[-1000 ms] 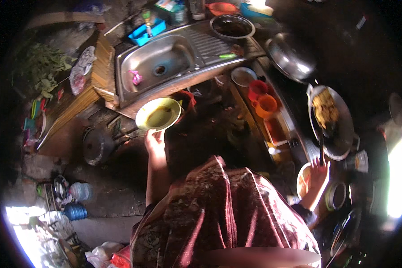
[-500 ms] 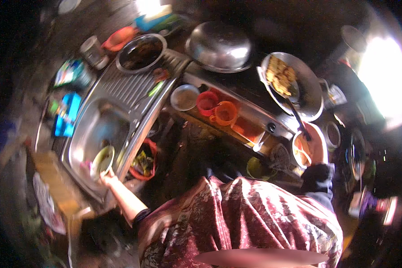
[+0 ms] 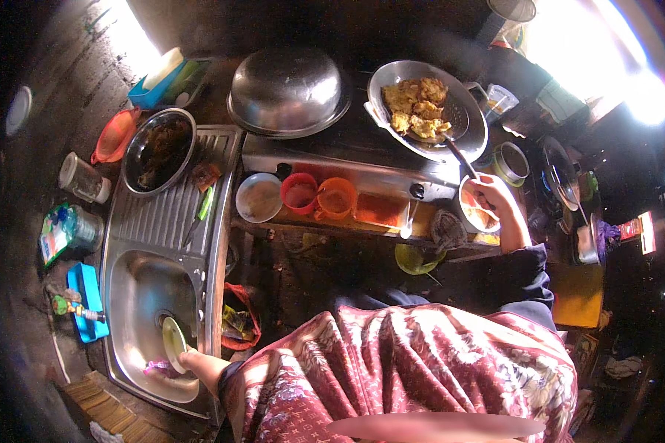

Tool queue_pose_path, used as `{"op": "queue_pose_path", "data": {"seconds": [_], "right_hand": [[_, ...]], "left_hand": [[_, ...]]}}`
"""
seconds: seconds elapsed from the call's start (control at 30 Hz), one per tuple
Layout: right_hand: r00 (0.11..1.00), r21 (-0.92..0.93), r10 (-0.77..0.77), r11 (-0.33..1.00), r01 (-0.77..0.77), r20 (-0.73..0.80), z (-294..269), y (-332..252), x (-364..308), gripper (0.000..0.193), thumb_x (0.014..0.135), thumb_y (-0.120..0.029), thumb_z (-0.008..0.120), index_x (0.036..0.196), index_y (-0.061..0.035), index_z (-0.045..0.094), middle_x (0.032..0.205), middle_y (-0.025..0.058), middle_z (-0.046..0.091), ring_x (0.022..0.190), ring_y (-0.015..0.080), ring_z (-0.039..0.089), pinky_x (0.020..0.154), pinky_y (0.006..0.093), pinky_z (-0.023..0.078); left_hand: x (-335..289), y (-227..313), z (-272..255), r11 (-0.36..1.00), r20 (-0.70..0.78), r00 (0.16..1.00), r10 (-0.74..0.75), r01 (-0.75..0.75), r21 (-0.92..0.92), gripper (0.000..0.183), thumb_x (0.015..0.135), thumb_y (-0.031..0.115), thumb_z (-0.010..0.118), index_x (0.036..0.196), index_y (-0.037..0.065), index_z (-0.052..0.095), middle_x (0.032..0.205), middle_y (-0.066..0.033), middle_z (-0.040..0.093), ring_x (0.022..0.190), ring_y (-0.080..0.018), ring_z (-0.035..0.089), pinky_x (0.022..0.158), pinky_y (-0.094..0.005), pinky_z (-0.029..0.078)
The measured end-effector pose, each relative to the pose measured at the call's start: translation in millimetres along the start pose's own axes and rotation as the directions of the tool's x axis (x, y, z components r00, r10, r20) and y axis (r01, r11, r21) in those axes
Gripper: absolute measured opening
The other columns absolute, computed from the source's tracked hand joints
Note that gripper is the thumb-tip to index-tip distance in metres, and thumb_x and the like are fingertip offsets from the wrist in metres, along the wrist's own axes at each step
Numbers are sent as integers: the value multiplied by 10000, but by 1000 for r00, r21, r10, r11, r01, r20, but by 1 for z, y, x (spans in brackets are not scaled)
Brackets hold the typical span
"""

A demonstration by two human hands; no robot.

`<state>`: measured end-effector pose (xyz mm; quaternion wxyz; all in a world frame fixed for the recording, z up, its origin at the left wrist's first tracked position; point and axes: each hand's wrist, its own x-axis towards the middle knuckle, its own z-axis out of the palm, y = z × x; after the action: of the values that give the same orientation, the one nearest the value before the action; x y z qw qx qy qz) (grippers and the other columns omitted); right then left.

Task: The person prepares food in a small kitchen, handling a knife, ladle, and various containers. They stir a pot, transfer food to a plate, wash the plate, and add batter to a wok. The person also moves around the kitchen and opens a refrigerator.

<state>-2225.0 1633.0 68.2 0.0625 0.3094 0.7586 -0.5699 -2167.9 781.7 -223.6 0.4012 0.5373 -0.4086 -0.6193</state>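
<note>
My left hand [image 3: 193, 364] grips a pale green dish [image 3: 172, 344] by its edge, held tilted over the steel sink [image 3: 144, 277]. A crumpled purple thing [image 3: 160, 368] lies in the sink beside the dish. My right hand [image 3: 495, 198] is closed round the dark handle of a skimmer [image 3: 462, 156]. The skimmer's perforated head rests in a wide metal wok [image 3: 391, 74], by browned fried pieces of food [image 3: 417, 103]. Just under my right hand stands a white bowl [image 3: 471, 215] with orange-red contents, partly covered by the hand.
A domed metal basin [image 3: 287, 92] sits left of the wok. Along the stove front stand a pale bowl [image 3: 259, 198], a red cup [image 3: 299, 193], an orange cup [image 3: 336, 198] and a red-filled tray [image 3: 379, 210]. A dark-filled metal bowl [image 3: 159, 151] rests on the drainboard [image 3: 151, 214].
My view has turned, and the blur has cleared. The left hand still holds the dish over the sink, now seen more edge-on. The right hand keeps its hold on the skimmer.
</note>
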Motion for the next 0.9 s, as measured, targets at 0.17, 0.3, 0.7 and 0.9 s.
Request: {"op": "queue_pose_path", "data": {"seconds": [0.17, 0.3, 0.7, 0.9], "right_hand": [[987, -263, -81, 964, 42, -141, -6, -6, -6, 197, 763, -208, 576, 897, -65, 554, 557, -11, 485, 435, 53, 416, 385, 214, 327], [918, -585, -327, 798, 142, -223, -9, 15, 0, 420, 773, -239, 580, 1156, -97, 482, 713, 66, 575, 591, 120, 538, 539, 266, 438], [734, -580, -673, 563, 588, 90, -115, 32, 32, 409, 735, -72, 537, 1138, -70, 464, 809, 165, 582, 681, 266, 585, 614, 344, 457], [774, -434, -593, 651, 623, 222, -143, 38, 34, 449, 738, -45, 516, 1178, -68, 431, 731, 158, 578, 513, 207, 565, 504, 308, 452]], "left_hand": [[-16, 4, 2, 948, -143, 968, 207, -162, 275, 447, 688, 124, 555, 1096, -7, 430, 1009, -166, 491, 902, -291, 511, 768, -434, 472], [-79, 8, 14, 638, -196, 757, 623, -347, 688, 443, 693, 127, 559, 1097, 2, 428, 1004, -164, 485, 913, -292, 499, 781, -457, 462], [-593, -58, 18, 985, 722, 689, 62, -159, 67, 391, 756, -16, 507, 1139, 14, 432, 975, -111, 540, 837, -177, 560, 716, -260, 457], [-721, -78, -35, 900, 955, 172, -243, -327, 288, 293, 812, -27, 437, 1103, 2, 465, 897, -82, 578, 803, -147, 582, 730, -241, 465]]}}
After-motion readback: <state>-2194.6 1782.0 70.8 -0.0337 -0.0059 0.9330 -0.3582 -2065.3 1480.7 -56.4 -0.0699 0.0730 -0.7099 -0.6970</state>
